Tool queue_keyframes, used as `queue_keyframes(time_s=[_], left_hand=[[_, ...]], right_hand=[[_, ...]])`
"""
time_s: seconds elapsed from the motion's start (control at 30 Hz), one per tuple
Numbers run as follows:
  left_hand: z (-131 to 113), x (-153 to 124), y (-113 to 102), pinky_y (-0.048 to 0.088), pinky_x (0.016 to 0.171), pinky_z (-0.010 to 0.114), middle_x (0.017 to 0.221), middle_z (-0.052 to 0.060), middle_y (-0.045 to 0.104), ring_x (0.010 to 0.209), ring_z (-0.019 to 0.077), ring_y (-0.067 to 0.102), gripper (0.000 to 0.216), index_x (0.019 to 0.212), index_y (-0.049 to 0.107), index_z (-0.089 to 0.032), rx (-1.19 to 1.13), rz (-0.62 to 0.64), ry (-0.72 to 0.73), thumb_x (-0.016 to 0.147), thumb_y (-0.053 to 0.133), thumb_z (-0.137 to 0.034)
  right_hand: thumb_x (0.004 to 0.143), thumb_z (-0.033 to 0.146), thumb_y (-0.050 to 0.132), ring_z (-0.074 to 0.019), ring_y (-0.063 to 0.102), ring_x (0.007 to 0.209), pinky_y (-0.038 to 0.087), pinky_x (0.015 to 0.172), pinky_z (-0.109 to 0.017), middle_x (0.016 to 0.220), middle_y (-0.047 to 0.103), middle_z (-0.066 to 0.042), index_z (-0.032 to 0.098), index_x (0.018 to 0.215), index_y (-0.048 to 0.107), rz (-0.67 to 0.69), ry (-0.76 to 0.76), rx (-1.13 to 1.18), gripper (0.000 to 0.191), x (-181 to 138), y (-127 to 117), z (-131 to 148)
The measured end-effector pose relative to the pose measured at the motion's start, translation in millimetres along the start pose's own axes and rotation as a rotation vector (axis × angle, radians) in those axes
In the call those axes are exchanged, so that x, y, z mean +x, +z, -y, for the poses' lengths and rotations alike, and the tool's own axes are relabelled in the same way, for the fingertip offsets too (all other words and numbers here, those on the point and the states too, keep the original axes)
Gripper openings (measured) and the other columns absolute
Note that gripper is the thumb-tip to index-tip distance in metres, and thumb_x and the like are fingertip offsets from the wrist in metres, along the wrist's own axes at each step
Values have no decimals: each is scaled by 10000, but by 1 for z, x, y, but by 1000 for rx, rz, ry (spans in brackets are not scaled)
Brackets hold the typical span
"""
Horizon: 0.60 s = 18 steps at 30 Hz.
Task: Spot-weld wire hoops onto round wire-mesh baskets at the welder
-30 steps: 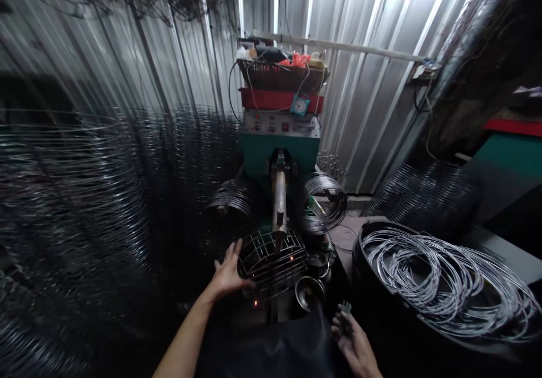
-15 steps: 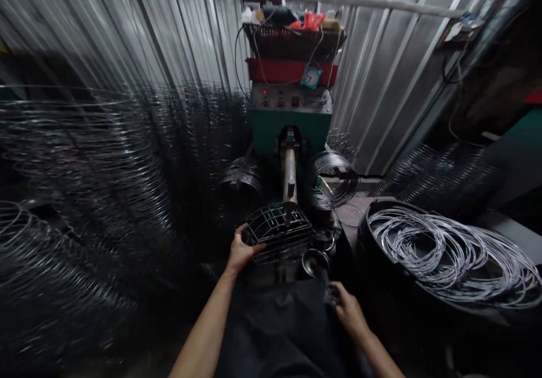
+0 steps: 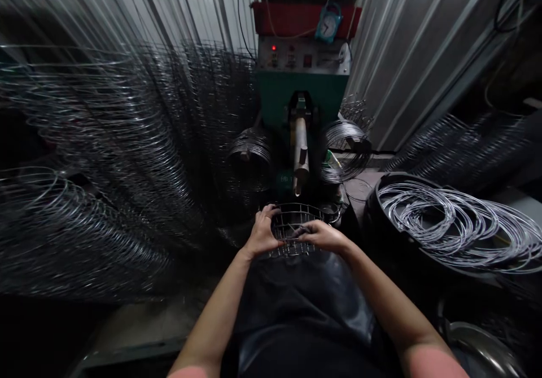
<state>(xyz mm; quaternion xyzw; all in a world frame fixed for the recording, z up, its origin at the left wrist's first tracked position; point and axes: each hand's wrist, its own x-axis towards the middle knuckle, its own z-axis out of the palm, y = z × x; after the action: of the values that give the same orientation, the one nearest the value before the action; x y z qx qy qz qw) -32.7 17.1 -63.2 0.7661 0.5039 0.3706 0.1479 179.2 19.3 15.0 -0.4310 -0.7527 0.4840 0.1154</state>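
Observation:
A small wire basket (image 3: pixel 298 213) is held low in front of the green machine, just above my dark apron. My left hand (image 3: pixel 263 232) grips its left side, fingers over the rim and thumb at the near wires. My right hand (image 3: pixel 320 235) is closed at the basket's near right side, its fingertips pinched among the wires. Any small piece between those fingertips is too dark to make out. Beyond the basket, the machine's metal electrode arm (image 3: pixel 300 146) points toward me, its tip (image 3: pixel 298 189) apart from the wires.
Tall stacks of wire rings (image 3: pixel 139 118) crowd the left. Wire coils (image 3: pixel 252 149) hang beside the arm, with another coil bundle (image 3: pixel 345 146) opposite. A black tub (image 3: pixel 370 214) of loose wire hoops (image 3: pixel 449 225) stands right. A teal clock (image 3: pixel 328 25) hangs on the machine.
My right hand has moved up and left from beside the small round dishes to the basket. The basket has come away from under the electrode arm toward me. The view has tilted down.

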Motion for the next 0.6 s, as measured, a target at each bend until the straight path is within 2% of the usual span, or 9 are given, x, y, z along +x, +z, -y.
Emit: queue_keyframes(time_s=[0.07, 0.13, 0.2, 0.27, 0.33, 0.4, 0.5, 0.57, 0.6], left_hand=[[-9, 5, 1, 301, 1047, 548, 1341, 208, 415, 1282, 371, 368, 824, 1230, 430, -133, 70, 27, 20, 494, 781, -254], [-12, 11, 1, 305, 1039, 550, 1344, 212, 412, 1279, 372, 374, 807, 1229, 430, -134, 100, 36, 18, 503, 766, -247], [-12, 16, 0, 312, 1036, 538, 1352, 200, 410, 1279, 364, 378, 808, 1230, 425, -153, 107, 33, 2, 506, 767, -260], [-10, 19, -1, 315, 1034, 537, 1357, 197, 409, 1282, 366, 375, 825, 1235, 419, -161, 110, 35, -18, 505, 780, -290], [-10, 21, -2, 310, 1033, 542, 1360, 210, 405, 1288, 375, 363, 842, 1237, 416, -147, 120, 50, -31, 498, 790, -300], [-12, 23, -1, 293, 1040, 548, 1361, 221, 400, 1295, 380, 350, 848, 1235, 419, -133, 137, 71, -25, 487, 792, -275], [-16, 25, 1, 268, 1049, 558, 1365, 211, 399, 1299, 371, 346, 843, 1237, 419, -146, 151, 86, -16, 482, 783, -240], [-15, 26, 3, 273, 1048, 557, 1365, 203, 400, 1295, 363, 355, 838, 1236, 419, -155, 144, 87, -35, 483, 780, -232], [-14, 26, 4, 278, 1048, 554, 1365, 200, 401, 1293, 359, 359, 838, 1235, 420, -157, 137, 87, -49, 482, 780, -230]], right_hand=[[784, 112, 537, -176, 604, 810, 429, 719, -246, 864, 690, -55, 148, 893, 707, -128, 20, -274, 205, 14, 5, -1], [801, 115, 548, -190, 601, 874, 422, 763, -257, 944, 685, -84, 154, 921, 702, -223, -3, -452, 199, 18, 8, -1], [815, 127, 543, -178, 603, 864, 423, 757, -248, 942, 683, -76, 159, 939, 697, -233, -71, -425, 200, 13, 8, 0], [816, 129, 522, -152, 606, 790, 428, 705, -223, 856, 684, -40, 150, 913, 697, -169, -125, -259, 201, 4, 2, 0], [809, 131, 510, -136, 602, 724, 428, 646, -204, 784, 677, -8, 138, 897, 697, -55, -126, -112, 207, 0, -6, 0], [803, 129, 520, -136, 602, 706, 424, 622, -200, 760, 675, -1, 133, 895, 702, 3, -76, -105, 203, 2, -13, -3], [801, 130, 567, -169, 617, 783, 427, 675, -222, 818, 688, -38, 143, 876, 713, -143, 7, -330, 164, 17, -11, -9], [817, 135, 581, -190, 620, 867, 430, 736, -239, 895, 688, -66, 162, 904, 713, -238, -4, -459, 160, 26, -5, -16], [832, 143, 577, -194, 620, 896, 434, 757, -245, 928, 684, -73, 171, 932, 710, -245, -30, -488, 169, 29, -1, -20]])
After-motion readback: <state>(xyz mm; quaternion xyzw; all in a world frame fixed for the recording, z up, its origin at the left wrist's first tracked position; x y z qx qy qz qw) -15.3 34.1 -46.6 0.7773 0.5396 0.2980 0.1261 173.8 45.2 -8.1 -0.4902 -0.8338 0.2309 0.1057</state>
